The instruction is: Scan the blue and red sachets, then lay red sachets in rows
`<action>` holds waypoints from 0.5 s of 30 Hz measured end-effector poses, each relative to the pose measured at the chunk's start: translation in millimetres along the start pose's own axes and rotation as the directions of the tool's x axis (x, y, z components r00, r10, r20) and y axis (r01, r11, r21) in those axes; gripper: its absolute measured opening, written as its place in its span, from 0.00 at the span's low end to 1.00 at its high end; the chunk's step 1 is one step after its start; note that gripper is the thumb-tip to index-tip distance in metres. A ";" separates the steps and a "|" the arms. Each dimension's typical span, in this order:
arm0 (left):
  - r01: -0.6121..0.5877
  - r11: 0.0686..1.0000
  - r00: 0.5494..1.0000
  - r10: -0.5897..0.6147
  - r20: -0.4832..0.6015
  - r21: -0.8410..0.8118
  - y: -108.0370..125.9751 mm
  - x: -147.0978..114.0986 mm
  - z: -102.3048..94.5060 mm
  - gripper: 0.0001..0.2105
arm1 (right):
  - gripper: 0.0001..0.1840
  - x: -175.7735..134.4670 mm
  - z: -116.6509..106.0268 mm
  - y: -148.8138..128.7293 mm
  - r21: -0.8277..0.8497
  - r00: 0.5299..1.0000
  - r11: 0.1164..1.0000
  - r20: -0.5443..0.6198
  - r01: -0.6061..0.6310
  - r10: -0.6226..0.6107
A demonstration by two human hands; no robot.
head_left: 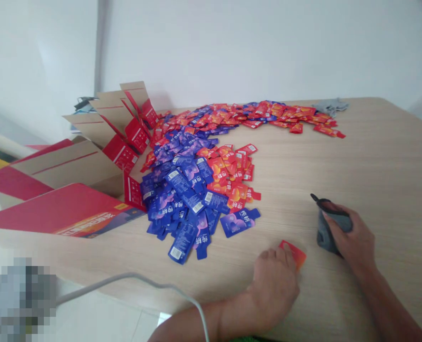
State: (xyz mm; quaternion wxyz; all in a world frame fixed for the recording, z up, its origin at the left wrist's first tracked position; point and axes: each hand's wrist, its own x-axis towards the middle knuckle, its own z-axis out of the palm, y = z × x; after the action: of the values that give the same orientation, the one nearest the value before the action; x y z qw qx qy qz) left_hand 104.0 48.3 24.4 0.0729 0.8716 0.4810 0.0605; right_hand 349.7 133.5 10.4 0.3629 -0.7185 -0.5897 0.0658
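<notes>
My left hand (275,285) rests low over the table with its fingers closed on a small red-orange sachet (297,255); part of the sachet is hidden under the hand. To its right, my right hand (357,237) grips a folded grey cloth (327,232) with a dark edging and a small loop. A single blue sachet (237,222) lies apart, beside the heap of blue sachets (186,190). More red sachets (228,173) lie against that heap.
A long band of mixed red and blue sachets (232,114) runs along the back of the wooden table (339,161). Several open red cardboard boxes (68,209) stand at the left. A grey cloth item (332,107) lies at the back. A pale cable (132,275) crosses the front.
</notes>
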 end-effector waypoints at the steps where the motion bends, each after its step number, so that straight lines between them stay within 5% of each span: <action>1: 0.007 1.000 1.000 -0.007 0.001 0.003 -1.1 -0.6 -4.3 0.26 | 0.18 -0.1 -0.5 -0.9 0.012 1.000 1.000 0.003 -0.022 0.022; 6: 0.032 0.999 0.999 -0.033 -0.019 -0.029 -28.3 -6.4 -19.8 0.26 | 0.20 -2.6 -0.7 -2.3 0.077 0.992 0.990 0.053 -0.120 0.117; 9: 0.098 0.953 0.995 -0.090 0.040 -0.287 -57.1 -7.0 -25.2 0.28 | 0.21 -3.2 1.5 1.3 0.094 0.982 0.978 0.047 -0.184 0.181; 15: 0.104 0.572 0.935 -0.335 -0.116 -0.814 -121.9 -14.2 -52.2 0.18 | 0.21 -0.2 5.2 8.5 0.101 0.976 0.971 0.051 -0.216 0.212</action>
State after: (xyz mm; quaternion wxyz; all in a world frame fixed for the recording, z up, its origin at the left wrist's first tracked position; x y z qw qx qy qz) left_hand -13.9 104.0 52.6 0.3976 0.6639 0.5132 0.3712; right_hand 353.6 135.4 1.5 0.3794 -0.7562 -0.5117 0.1496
